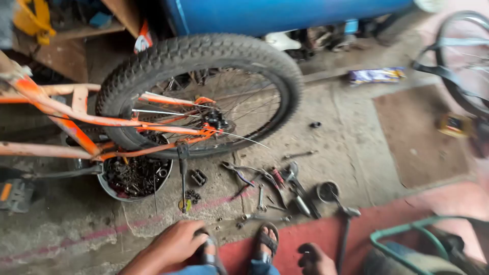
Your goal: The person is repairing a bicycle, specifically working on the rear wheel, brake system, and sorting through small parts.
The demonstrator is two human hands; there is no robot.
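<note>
We see our left hand (175, 244) low in the head view, palm down, fingers loosely spread and draped over the left knee just above a sandalled foot; it grips nothing. Our right hand (314, 258) sits at the bottom edge, fingers curled into a loose fist, dark with grease; whether it pinches anything small we cannot tell. Between the hands are our two feet in sandals (266, 239) on the concrete floor (356, 147). Nearest the right hand is a hammer (345, 224) lying on the floor, head away from us, handle running down toward the hand but not touching it. Just left of the hammer lies a scatter of hand tools (277, 186): pliers, spanners, a red-handled piece, all flat on the floor, well clear of both hands. A small round tin (327, 191) sits just beside the hammer head. Further up stands an orange bicycle frame (76, 117) with its knobby rear wheel (204, 91) upright, the hub roughly centre frame. Under the frame sits a round bowl of greasy nuts and small parts (135, 178). A pedal (15, 194) shows at far left. A blue drum (285, 12) lies across the top, a second wheel (463, 56) at far right, a green metal frame (407, 237) at lower right.
</note>
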